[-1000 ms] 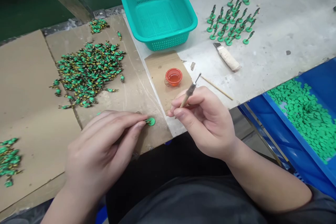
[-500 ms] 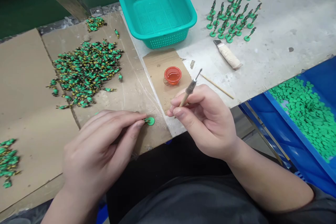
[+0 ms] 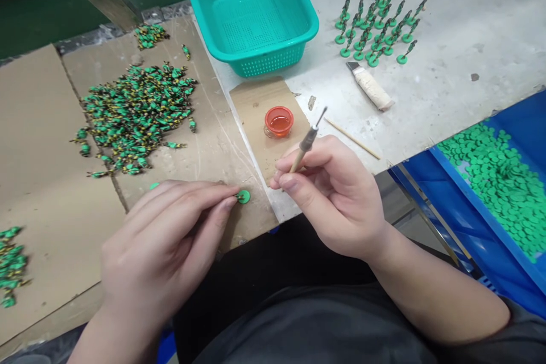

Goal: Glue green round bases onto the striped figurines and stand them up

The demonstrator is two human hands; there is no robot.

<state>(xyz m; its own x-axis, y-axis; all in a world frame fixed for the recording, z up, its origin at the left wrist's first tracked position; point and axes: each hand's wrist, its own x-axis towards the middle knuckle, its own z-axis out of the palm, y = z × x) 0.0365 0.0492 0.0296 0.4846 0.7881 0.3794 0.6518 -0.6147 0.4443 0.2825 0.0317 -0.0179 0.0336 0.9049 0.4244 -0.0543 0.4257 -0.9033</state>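
Observation:
Between the thumb and fingers of my left hand [image 3: 166,239] is a small figurine, mostly hidden by the fingertips. Its round green base [image 3: 243,197] shows beyond them, facing up toward me. My right hand [image 3: 341,199] is closed round a thin brush [image 3: 303,151] with a bamboo-coloured handle, a dark wrapped collar and a fine dark tip pointing up and away. The brush tip is apart from the figurine. Just beyond the brush, a small red cup [image 3: 279,122] of liquid stands on a piece of cardboard [image 3: 256,94].
A big pile of green, black and yellow figurines [image 3: 136,114] lies on cardboard at left. Behind the cup stands a teal basket [image 3: 256,57]. Figurines on green bases [image 3: 377,28] stand at back right, near a wrapped blade [image 3: 371,88] and thin stick [image 3: 352,138]. Green discs [image 3: 503,187] fill a blue bin.
The view has shifted slightly, so the table things appear a little further left. Both hands keep the same grips, with the figurine and brush nearly still.

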